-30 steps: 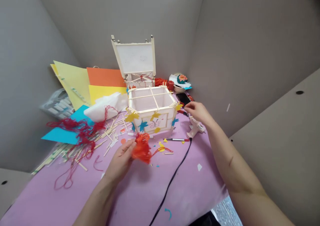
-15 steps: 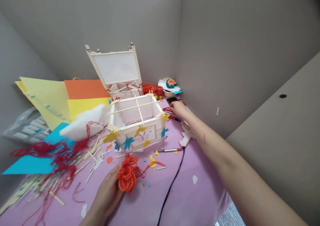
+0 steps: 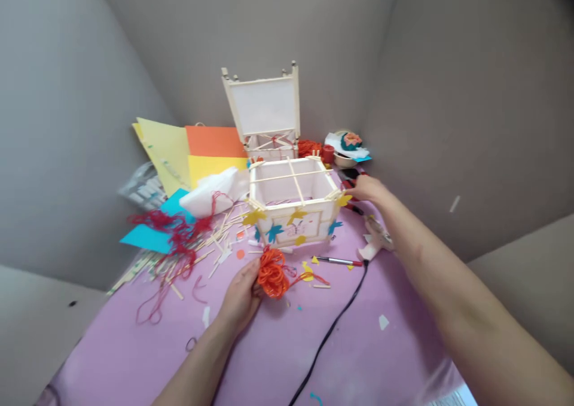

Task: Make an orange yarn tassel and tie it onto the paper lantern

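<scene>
My left hand (image 3: pixel 244 292) is closed around a looped bundle of orange cord (image 3: pixel 273 274), just in front of a lantern-like box frame. Loose red strands trail right from the bundle. My right hand (image 3: pixel 370 189) reaches to the far right of the table, its fingers closed at a red-handled tool (image 3: pixel 348 185), whose kind I cannot make out. White panels, crossed sticks on top, and yellow and blue paper leaves make up the box frame (image 3: pixel 296 217). Below my right forearm lies a white glue gun (image 3: pixel 374 247) with a black cord.
Behind stands a second stick frame (image 3: pixel 266 107) with a raised white panel. Left are coloured paper sheets (image 3: pixel 215 140), tangled red thread (image 3: pixel 174 229) and scattered sticks (image 3: pixel 219 235). A pen (image 3: pixel 336 261) lies before the box. A bowl (image 3: pixel 345 161) sits back right, near the wall.
The view has swung left and shows more of the table's near left side. My left hand still holds the orange cord; my right hand remains at the red-handled tool.
</scene>
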The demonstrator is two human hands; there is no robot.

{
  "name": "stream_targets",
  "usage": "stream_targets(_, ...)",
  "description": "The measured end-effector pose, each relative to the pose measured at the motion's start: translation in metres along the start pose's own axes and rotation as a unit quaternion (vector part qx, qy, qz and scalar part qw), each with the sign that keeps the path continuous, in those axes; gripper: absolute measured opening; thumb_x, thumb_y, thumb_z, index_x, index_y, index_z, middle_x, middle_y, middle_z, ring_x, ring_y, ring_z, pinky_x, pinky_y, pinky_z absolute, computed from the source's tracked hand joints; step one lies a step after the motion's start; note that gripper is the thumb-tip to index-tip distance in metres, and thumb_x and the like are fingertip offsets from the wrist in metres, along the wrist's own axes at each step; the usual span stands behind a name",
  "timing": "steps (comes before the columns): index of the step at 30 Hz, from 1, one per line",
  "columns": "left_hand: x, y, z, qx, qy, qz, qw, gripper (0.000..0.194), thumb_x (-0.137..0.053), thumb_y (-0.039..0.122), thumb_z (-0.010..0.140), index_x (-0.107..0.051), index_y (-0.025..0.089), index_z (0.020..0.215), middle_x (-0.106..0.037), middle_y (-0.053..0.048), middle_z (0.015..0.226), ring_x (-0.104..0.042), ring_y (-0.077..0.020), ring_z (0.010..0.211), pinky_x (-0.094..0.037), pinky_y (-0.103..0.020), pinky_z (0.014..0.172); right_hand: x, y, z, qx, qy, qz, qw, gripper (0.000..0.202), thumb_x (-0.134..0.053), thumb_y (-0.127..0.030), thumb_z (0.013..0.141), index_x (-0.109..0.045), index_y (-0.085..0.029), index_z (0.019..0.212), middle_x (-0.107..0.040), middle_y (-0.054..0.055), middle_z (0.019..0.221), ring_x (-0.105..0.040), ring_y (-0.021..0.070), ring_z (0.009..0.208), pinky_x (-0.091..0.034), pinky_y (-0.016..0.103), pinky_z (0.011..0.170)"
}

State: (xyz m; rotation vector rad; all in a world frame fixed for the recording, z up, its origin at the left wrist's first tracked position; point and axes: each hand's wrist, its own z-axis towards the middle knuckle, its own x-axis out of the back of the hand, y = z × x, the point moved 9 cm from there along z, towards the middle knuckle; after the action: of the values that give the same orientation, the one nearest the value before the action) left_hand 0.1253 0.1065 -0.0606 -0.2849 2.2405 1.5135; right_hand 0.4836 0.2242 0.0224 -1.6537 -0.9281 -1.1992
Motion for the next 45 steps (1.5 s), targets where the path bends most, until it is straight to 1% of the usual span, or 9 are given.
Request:
stream_targets(5, -0.012, 0.008, -0.009, -0.06, -0.04, 0.03, 0.997, 0.035, -0.07, 0.048, 0.078, -0.06, 0.015, 0.073, -0.044, 0.006, 0.053, -0.033, -0.0062, 0.046, -0.031, -0.019, 0.048, 0.019, 0.051, -0.078, -0.083, 0.12, 0.132, 0.98, 0.041, -0.059, -0.057, 0.077, -0.058, -0.017, 0.088, -0.062, 0.014, 0.081, -0.058, 0.023, 0.072, -0.039, 0.035, 0.062)
stream_targets(8, -0.013, 0.008, -0.012, -0.098, -0.056, 0.061, 0.992, 0.032, -0.062, 0.048, 0.084, -0.064, 0.016, 0.089, -0.061, 0.0, 0.072, -0.05, -0.0095, 0.059, -0.041, -0.021, 0.06, 0.0, 0.039, -0.15, -0.006, 0.135, 0.323, 0.937, 0.036, -0.065, -0.053, 0.074, -0.055, -0.022, 0.089, -0.061, 0.007, 0.082, -0.054, 0.0189, 0.069, -0.039, 0.034, 0.063)
stream_targets(10, -0.011, 0.01, -0.015, -0.133, -0.045, 0.095, 0.986, 0.033, -0.06, 0.048, 0.086, -0.063, 0.017, 0.097, -0.065, -0.003, 0.086, -0.056, -0.0123, 0.071, -0.044, -0.024, 0.069, -0.028, -0.001, -0.2, 0.111, 0.055, 0.464, 0.877, 0.036, -0.064, -0.056, 0.077, -0.053, -0.022, 0.083, -0.056, 0.004, 0.075, -0.051, 0.0177, 0.068, -0.039, 0.033, 0.064)
stream_targets(12, -0.009, 0.015, -0.02, -0.179, -0.019, 0.139, 0.974, 0.033, -0.058, 0.048, 0.087, -0.062, 0.017, 0.097, -0.064, -0.004, 0.091, -0.058, -0.0138, 0.078, -0.046, -0.025, 0.073, -0.062, -0.052, -0.252, 0.213, -0.081, 0.591, 0.774, 0.046, -0.057, -0.067, 0.077, -0.053, -0.021, 0.082, -0.049, 0.003, 0.071, -0.044, 0.0158, 0.062, -0.036, 0.033, 0.06)
stream_targets(15, -0.014, 0.026, -0.038, -0.261, 0.015, 0.195, 0.945, 0.031, -0.053, 0.047, 0.091, -0.061, 0.017, 0.097, -0.063, -0.004, 0.093, -0.058, -0.0151, 0.085, -0.046, -0.026, 0.079, -0.105, -0.114, -0.318, 0.242, -0.277, 0.712, 0.598, 0.062, -0.043, -0.078, 0.078, -0.053, -0.02, 0.096, -0.044, 0.003, 0.075, -0.039, 0.0132, 0.06, -0.034, 0.031, 0.059)
stream_targets(18, -0.024, 0.033, -0.064, -0.338, 0.034, 0.238, 0.91, 0.028, -0.049, 0.043, 0.094, -0.061, 0.018, 0.098, -0.062, -0.003, 0.091, -0.057, -0.0148, 0.084, -0.045, -0.026, 0.079, -0.123, -0.146, -0.356, 0.251, -0.376, 0.729, 0.515, 0.06, -0.041, -0.074, 0.083, -0.052, -0.017, 0.1, -0.043, 0.002, 0.077, -0.038, 0.0112, 0.061, -0.032, 0.029, 0.061)
stream_targets(23, -0.025, 0.033, -0.092, -0.4, 0.072, 0.269, 0.873, 0.026, -0.045, 0.039, 0.096, -0.061, 0.018, 0.096, -0.062, -0.002, 0.083, -0.056, -0.0135, 0.076, -0.043, -0.024, 0.072, -0.125, -0.147, -0.368, 0.253, -0.372, 0.742, 0.498, 0.051, -0.035, -0.061, 0.093, -0.053, -0.014, 0.098, -0.044, 0.001, 0.074, -0.04, 0.0102, 0.059, -0.033, 0.028, 0.062)
stream_targets(33, -0.023, 0.026, -0.103, -0.441, 0.058, 0.301, 0.844, 0.025, -0.044, 0.037, 0.096, -0.061, 0.018, 0.095, -0.062, -0.002, 0.081, -0.056, -0.0141, 0.073, -0.043, -0.025, 0.07, -0.127, -0.142, -0.372, 0.255, -0.357, 0.748, 0.497, 0.05, -0.032, -0.058, 0.095, -0.055, -0.013, 0.098, -0.046, 0.002, 0.073, -0.041, 0.01, 0.058, -0.033, 0.027, 0.06)
stream_targets(45, -0.054, 0.026, -0.123, -0.525, -0.046, 0.405, 0.747, 0.023, -0.04, 0.029, 0.097, -0.061, 0.019, 0.097, -0.062, -0.004, 0.077, -0.056, -0.0153, 0.072, -0.042, -0.028, 0.067, -0.12, -0.133, -0.363, 0.269, -0.319, 0.729, 0.543, 0.05, -0.034, -0.06, 0.094, -0.053, -0.014, 0.1, -0.046, 0.002, 0.074, -0.041, 0.0107, 0.06, -0.033, 0.028, 0.062)
